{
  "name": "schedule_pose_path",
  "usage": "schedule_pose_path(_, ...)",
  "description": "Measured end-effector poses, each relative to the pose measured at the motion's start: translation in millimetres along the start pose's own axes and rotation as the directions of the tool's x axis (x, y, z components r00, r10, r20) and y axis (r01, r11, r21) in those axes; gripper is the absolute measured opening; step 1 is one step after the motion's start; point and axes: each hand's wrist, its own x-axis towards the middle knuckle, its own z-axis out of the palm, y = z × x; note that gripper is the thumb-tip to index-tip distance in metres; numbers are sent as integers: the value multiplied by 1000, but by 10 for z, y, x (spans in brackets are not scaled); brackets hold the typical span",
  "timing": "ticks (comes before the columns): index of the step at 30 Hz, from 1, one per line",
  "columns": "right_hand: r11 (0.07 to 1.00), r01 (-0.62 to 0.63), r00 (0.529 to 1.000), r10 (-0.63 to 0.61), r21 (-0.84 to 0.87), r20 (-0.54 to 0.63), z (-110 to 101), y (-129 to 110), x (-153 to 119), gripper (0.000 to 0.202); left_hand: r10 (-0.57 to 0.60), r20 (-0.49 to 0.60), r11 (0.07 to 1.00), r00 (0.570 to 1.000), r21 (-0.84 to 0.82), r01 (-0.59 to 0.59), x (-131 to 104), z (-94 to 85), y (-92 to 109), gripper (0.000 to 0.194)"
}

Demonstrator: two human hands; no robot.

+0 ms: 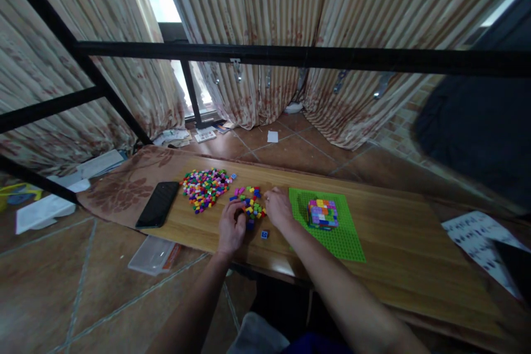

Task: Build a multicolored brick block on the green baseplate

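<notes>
A multicoloured cuboid of interlocked plastic bricks stood built up on a green studded plastic baseplate, at three o'clock from a small cluster of loose coloured plastic bricks on the wood-grained worktop. That cluster and a larger mixed-colour brick heap, at its ten o'clock, lay unattached. The left hand, curled at the cluster's eight o'clock, was apart from the bent-fingered right hand at three; whether either gripped anything could not be determined.
</notes>
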Motion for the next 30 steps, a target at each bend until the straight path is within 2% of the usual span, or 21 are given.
schedule_pose_path(11, 988, 5, 1000, -2, 155, -19, -138, 197, -256, 29, -20, -7, 1000, 1000, -8, 20, -9, 20, 8, 27)
schedule_pose_path(16, 983, -23, 997, 36, 183, -65, -113, 276, -435, 31, 2, -12, 1000, 1000, 4, -2, -6, 26, -25, 28)
schedule_pose_path(19, 978, 13, 997, 1, 208, -71, -72, 289, -503, 32, 11, -18, 1000, 1000, 19, -11, -5, 23, -26, 29)
schedule_pose_path(25, 989, 107, 994, -104, 103, -40, -24, 267, -445, 38, 14, -25, 1000, 1000, 28, -14, -1, 20, 2, 30)
schedule_pose_path(30, 990, 124, 992, -125, 65, 9, -13, 270, -387, 22, 7, -33, 1000, 999, 9, -7, 2, 14, 19, 29)
